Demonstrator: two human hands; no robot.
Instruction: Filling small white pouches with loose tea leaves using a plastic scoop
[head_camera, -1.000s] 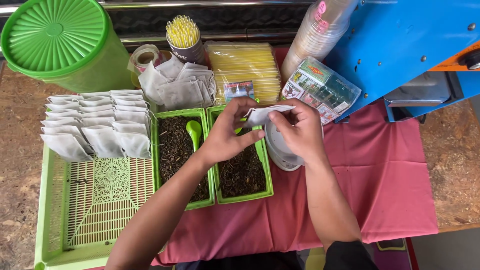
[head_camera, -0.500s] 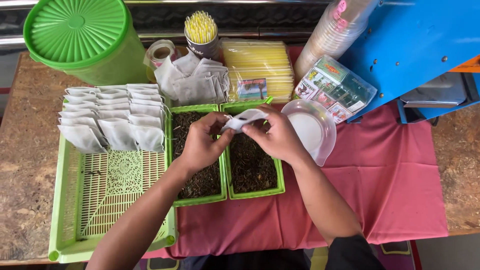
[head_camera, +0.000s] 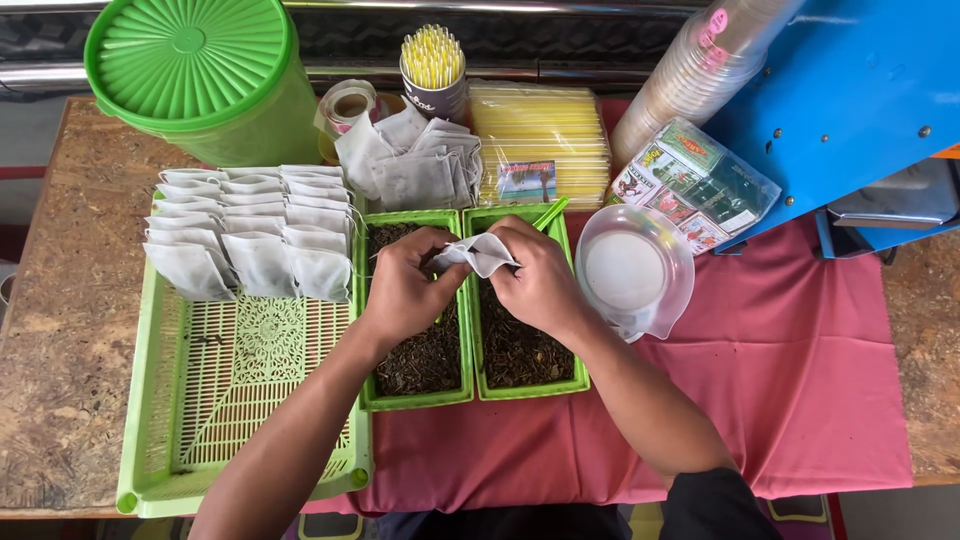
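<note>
White filter bag (head_camera: 480, 252) pinched by both hands, over leaf-filled green trays (head_camera: 520, 385)

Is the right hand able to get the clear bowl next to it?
Probably yes. The clear bowl sits just beside the right hand with nothing between, though both hands currently hold a small white bag.

Two bare forearms, no sleeves down to the wrists, left hand (head_camera: 405, 290) and right hand (head_camera: 540, 285) without rings, watch or gloves, short plain nails on the fingers (head_camera: 432, 243), dark garment edge at the right elbow
</note>
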